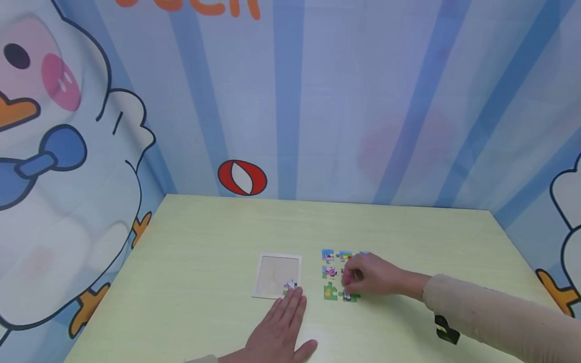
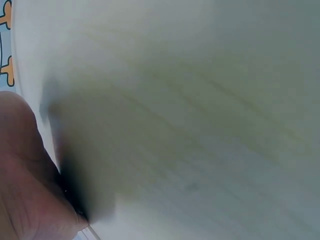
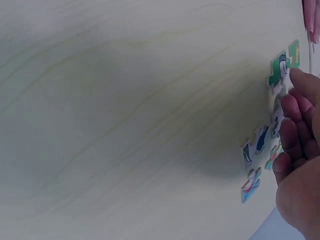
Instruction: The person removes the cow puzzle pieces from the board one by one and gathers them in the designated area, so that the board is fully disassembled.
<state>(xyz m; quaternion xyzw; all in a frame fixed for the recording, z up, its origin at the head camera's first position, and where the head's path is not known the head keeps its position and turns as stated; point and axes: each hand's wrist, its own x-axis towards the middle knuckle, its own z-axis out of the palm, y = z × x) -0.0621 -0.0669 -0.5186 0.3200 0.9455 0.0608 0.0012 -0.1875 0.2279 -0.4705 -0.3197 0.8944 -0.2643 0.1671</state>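
Observation:
My left hand [image 1: 280, 322] lies flat with straight fingers, its fingertips at the lower right corner of a white-rimmed wooden puzzle tray [image 1: 255, 282]. One jigsaw piece [image 1: 289, 285] sits in that corner, partly behind the fingertips. To the right, my right hand [image 1: 374, 275] is over a group of colourful jigsaw pieces, fingers curled and thumb low. Its thumb tip is right at a green piece with a black-and-white figure [image 3: 280, 67]; I cannot tell whether the fingers pinch it. A green piece with a yellow figure [image 1: 330, 291] lies beside it. The hand hides some pieces.
Several other pieces lie in loose rows, among them a blue one [image 1: 328, 255] and a pink-figured one [image 1: 331, 273]. The pale wooden table [image 1: 204, 242] meets a striped cartoon backdrop [image 1: 327, 101] at its far edge.

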